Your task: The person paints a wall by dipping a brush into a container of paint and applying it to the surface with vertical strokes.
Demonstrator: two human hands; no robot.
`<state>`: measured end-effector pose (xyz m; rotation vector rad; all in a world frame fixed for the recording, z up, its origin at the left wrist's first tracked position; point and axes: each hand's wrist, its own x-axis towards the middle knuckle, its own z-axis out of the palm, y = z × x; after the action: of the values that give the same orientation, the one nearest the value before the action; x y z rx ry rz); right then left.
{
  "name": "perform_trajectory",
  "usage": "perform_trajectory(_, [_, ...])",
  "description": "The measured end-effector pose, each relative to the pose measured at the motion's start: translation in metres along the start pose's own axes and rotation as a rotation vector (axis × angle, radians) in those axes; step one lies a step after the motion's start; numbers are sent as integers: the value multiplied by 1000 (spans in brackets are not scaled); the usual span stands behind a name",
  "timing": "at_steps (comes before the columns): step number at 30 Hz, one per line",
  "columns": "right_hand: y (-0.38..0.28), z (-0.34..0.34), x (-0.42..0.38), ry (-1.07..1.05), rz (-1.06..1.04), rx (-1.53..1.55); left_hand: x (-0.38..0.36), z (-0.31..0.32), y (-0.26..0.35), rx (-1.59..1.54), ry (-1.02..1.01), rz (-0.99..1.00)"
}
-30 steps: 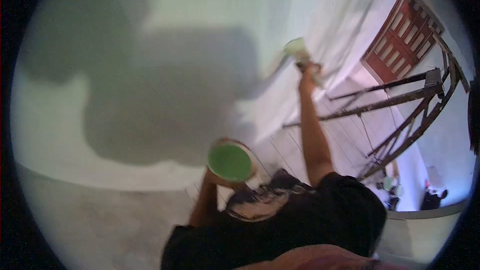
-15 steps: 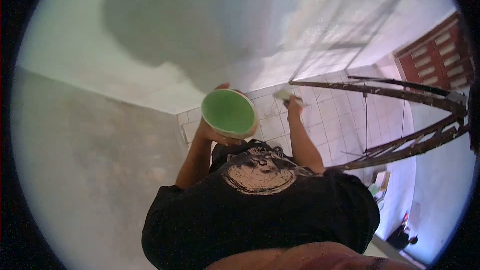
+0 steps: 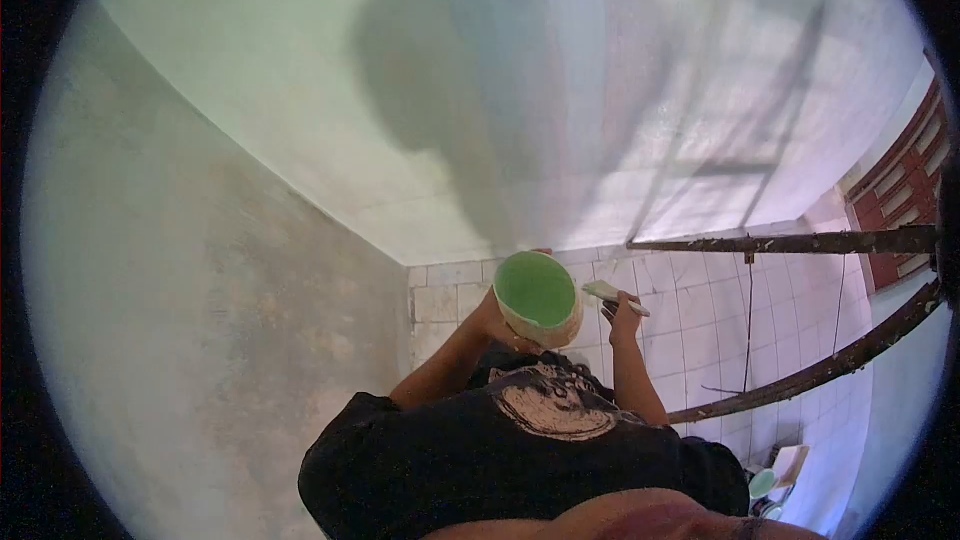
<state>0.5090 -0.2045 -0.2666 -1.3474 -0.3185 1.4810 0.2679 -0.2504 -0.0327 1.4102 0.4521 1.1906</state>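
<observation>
My left hand [image 3: 492, 325] is wrapped round a round tub of green paint [image 3: 537, 290], held tilted so that its open top faces me. Most of the fingers are hidden behind the tub; a few tips show at its far rim. A little to the right, my right hand [image 3: 622, 318] grips a paintbrush [image 3: 604, 290] by its handle. The brush's pale bristle end points left toward the tub, apart from its rim.
A dark metal scaffold frame [image 3: 790, 243] stands to the right. Ahead rises a pale, shadowed wall [image 3: 580, 140], with a patchy grey wall [image 3: 270, 290] at left. White tiles [image 3: 700, 340] cover the floor. A green container [image 3: 763, 483] sits at lower right.
My view has turned, so the tub and hands appear farther right and lower. The blurred brush now shows clearly, its bristles closer to the tub. Both hands keep their hold.
</observation>
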Motion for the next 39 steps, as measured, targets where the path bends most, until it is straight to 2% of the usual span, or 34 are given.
perform_trajectory(4, [-30,15,0,-92,-48,56,-2,2,0,-8,-8,16])
perform_trajectory(11, [-54,23,-15,-225,-49,60,-20,16,9,79,115,4])
perform_trajectory(14, [-58,26,-21,-215,17,136,-24,20,15,117,166,3])
perform_trajectory(16, [-55,23,-22,-246,36,139,-23,30,23,111,269,-18])
perform_trajectory(21, [-52,19,-30,-341,90,102,-23,39,27,156,274,-44])
perform_trajectory(23, [-50,21,-26,-286,105,81,-25,35,24,161,271,-68])
perform_trajectory(25, [-39,7,-12,-334,66,154,-31,24,4,225,181,-23])
perform_trajectory(27, [-37,-4,-12,-237,54,193,-34,24,-2,252,170,-84])
perform_trajectory(30, [-59,-5,-35,-109,77,173,-21,30,19,93,202,-154])
perform_trajectory(32, [-54,-14,-34,-103,72,175,-24,24,20,183,169,-21])
perform_trajectory(39, [-65,-21,-66,-18,-5,174,-37,16,23,193,165,-95])
